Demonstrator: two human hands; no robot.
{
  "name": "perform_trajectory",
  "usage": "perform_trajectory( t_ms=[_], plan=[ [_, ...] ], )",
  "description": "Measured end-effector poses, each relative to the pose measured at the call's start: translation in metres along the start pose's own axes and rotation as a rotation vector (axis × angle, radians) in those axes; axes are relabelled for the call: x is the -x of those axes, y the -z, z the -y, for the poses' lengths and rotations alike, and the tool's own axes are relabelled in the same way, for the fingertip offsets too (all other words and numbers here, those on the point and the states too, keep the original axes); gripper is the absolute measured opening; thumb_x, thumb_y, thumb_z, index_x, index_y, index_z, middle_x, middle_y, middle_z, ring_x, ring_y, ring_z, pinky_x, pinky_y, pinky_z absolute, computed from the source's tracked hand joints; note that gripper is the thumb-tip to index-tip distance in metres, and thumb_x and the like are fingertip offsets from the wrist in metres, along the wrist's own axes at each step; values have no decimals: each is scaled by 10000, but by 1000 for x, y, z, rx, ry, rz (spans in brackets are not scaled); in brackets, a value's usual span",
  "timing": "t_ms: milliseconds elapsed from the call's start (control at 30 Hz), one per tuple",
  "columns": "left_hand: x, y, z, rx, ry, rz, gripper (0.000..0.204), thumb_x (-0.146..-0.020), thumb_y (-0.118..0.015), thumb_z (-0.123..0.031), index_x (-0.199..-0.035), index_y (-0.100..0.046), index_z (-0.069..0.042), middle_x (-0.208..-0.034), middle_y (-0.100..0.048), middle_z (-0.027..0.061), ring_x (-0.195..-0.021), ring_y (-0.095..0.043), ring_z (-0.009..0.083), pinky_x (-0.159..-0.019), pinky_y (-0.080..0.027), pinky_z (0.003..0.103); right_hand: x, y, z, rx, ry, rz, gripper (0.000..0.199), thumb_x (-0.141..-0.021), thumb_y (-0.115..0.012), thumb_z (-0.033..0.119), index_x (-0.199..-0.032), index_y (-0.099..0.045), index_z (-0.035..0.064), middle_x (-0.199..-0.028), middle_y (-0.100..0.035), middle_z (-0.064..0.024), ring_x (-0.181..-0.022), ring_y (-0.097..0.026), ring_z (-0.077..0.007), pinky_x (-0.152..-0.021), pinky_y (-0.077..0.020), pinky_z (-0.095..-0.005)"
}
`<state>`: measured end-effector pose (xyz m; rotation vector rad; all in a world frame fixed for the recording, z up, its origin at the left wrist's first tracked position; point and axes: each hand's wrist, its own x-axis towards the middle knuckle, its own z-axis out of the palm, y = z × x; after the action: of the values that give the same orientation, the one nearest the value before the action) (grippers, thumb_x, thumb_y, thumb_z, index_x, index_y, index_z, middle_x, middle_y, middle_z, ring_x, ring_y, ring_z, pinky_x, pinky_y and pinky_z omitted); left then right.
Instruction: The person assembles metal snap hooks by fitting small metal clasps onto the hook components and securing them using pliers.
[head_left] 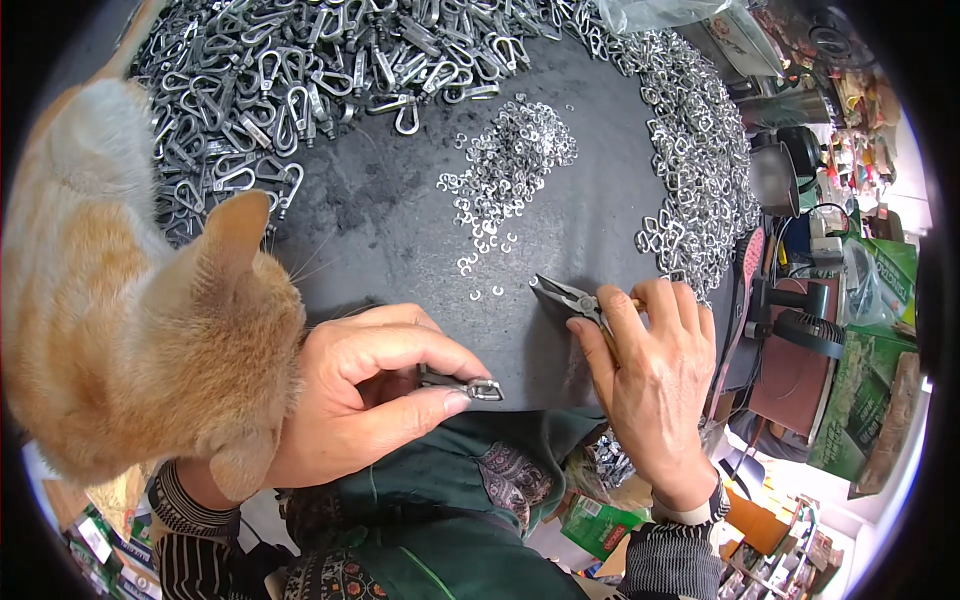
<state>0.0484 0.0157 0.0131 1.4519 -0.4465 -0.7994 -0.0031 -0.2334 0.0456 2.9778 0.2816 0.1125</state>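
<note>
My left hand pinches a small metal clasp between thumb and forefinger, its angular loop sticking out past the fingertips. The rest of the clasp is hidden in the hand. To the right, my right hand is wrapped round a pair of pliers, whose jaws point up and left over the table. A bright bit shows at the jaw tips; I cannot tell whether it is a ring. Just beyond the pliers, a few loose C-shaped rings lie below a pile of small open rings.
An orange cat leans over my left forearm. Snap hooks are heaped on the dark table at the far left. Small metal links lie along the right side. A pink brush and a small fan are beyond the right edge.
</note>
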Motion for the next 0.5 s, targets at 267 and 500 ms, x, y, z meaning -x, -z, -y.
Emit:
perform_trajectory(
  t_ms=[267,500],
  plan=[
    [-2,-3,9,34,60,25,158,-891,-685,6,-1048,-709,16,-930,-644,38,-755,-549,50,-662,-426,190,1,-1,0,2,-4,28,257,-800,-767,277,-918,-645,84,-814,-487,-64,-788,-518,-247,-682,-385,-380],
    [-3,-4,2,471,361,29,161,-948,-639,-39,-1080,-682,43,-829,-612,1,-645,-480,19,-550,-375,168,-15,21,-22,-283,394,-59,332,-747,-778,349,-895,-643,85,-780,-537,-45,-687,-552,-220,-591,-418,-355]
  ],
)
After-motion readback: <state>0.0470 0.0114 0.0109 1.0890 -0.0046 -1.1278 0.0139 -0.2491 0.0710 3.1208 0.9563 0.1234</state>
